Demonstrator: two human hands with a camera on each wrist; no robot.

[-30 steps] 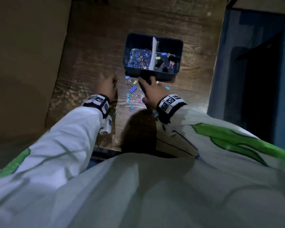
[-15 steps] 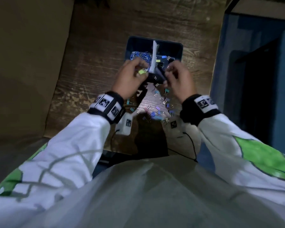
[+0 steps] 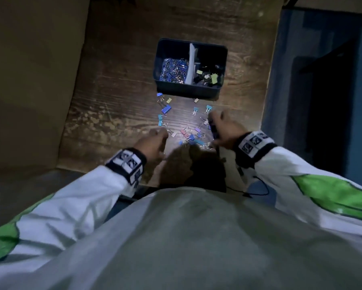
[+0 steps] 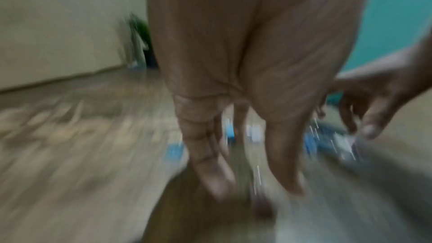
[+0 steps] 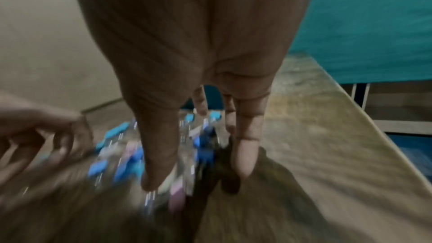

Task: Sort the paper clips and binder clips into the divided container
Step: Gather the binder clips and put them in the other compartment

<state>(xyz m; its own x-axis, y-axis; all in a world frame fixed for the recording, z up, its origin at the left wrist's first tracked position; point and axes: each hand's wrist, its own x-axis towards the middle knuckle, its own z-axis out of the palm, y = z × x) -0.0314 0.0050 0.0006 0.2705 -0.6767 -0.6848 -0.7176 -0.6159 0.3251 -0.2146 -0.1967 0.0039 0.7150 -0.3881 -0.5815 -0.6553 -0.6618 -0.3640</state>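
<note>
The dark divided container [image 3: 223, 59] stands on the wooden table. A heap of paper clips [image 3: 173, 70] fills its left half; binder clips [image 3: 207, 77] fill the right half beyond the white divider [image 3: 191, 63]. Several loose coloured binder clips [image 3: 186, 130] lie scattered in front of it. My left hand [image 3: 155, 139] hovers at the pile's left edge and my right hand [image 3: 221, 126] at its right edge. The blurred wrist views show the left hand [image 4: 252, 188] and right hand [image 5: 196, 178] with fingers straight, pointing down at the clips, nothing held.
The table's right edge [image 3: 267, 97] drops off to a blue surface. A plain wall [image 3: 33, 80] runs along the left. The near table edge [image 3: 104, 170] lies just behind my wrists. A thin cable [image 3: 259, 191] hangs below my right wrist.
Half a second ago both hands were up at the container, the left pinching a yellow-green clip. They have since come back down to the loose clips, with nothing in them.
</note>
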